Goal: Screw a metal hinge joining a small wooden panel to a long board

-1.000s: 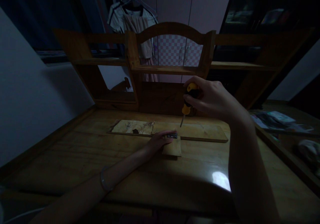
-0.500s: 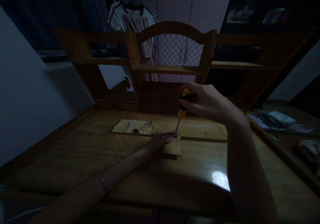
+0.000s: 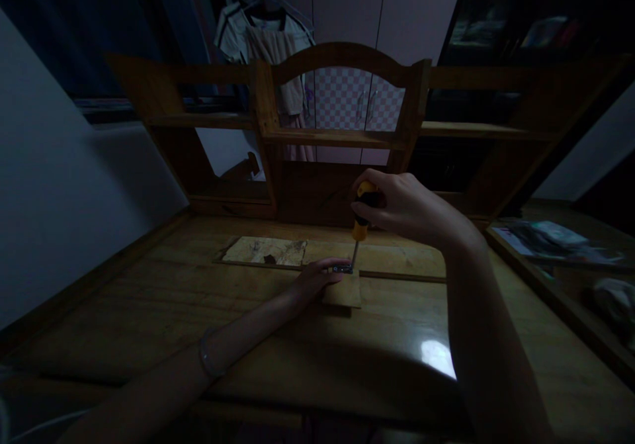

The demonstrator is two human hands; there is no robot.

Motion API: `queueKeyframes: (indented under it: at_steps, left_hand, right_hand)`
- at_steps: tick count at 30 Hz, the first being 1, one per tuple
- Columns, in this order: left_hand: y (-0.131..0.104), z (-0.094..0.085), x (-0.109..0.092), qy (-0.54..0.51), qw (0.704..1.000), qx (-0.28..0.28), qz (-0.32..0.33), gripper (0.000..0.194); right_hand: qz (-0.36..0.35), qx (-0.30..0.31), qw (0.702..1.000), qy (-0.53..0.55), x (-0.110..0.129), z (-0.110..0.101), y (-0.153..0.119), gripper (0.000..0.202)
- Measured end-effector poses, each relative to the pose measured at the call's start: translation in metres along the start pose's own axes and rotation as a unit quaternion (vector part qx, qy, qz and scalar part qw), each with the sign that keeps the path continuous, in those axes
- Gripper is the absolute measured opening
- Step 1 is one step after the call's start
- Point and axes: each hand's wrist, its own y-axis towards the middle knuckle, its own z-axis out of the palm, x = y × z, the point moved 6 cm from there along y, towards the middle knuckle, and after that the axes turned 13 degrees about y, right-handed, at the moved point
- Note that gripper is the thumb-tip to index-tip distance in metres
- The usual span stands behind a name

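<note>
The person's right hand (image 3: 404, 209) had its grip closed around the yellow-and-black handle of a screwdriver (image 3: 360, 230), thumb on one side and fingers wrapped over the top. The tool stood nearly upright, leaning slightly, and its slim metal shaft (image 3: 356, 253) ran down to the right end of a small, silvery metal piece (image 3: 341, 268). Whether the tip sat in a screw was too small and dim to tell.

The left hand (image 3: 313, 282) reached in from the side with its grip pinching that metal piece between thumb and fingers, at the far edge of a small, flat, pale wooden block (image 3: 344, 292). The block lay over the light-brown wooden counter (image 3: 198, 311), in front of a long, thin wooden board (image 3: 397, 260), whose left part bore a pale, stained surface (image 3: 248, 251). Beyond the board rose a brown wooden shelf unit (image 3: 337, 138).

The step in hand looked like working the screwdriver at the metal piece, with the left hand as the steadying side. From that pose, the next move seemed to call for a tip well seated and in line, gentle downward pressure, and a firm pinch to stop the metal piece slipping on the wood. The left fingers were close to the shaft, so a skidding tip could have caught them.
</note>
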Motion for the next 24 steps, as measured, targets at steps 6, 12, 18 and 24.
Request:
queueKeyframes:
  at_steps: [6,12,18,24]
  left_hand:
    - [-0.004,-0.002,-0.003,0.016,1.0,-0.01,-0.01,0.043]
    - [-0.004,0.003,-0.002,-0.033,0.999,0.017,-0.028,0.042]
    - [-0.005,0.005,-0.005,-0.03,0.998,0.023,-0.04,0.039]
    - [-0.012,0.007,-0.013,-0.036,0.997,0.038,-0.055,0.039]
  right_hand:
    - [-0.009,0.0,1.0,0.004,0.0,0.002,0.001,0.025]
    - [-0.014,0.018,0.999,0.031,0.002,0.005,0.001,0.024]
    - [-0.015,0.015,0.999,0.046,0.006,0.003,0.001,0.022]
    - [-0.025,-0.001,0.999,0.046,0.01,-0.002,0.0,0.022]
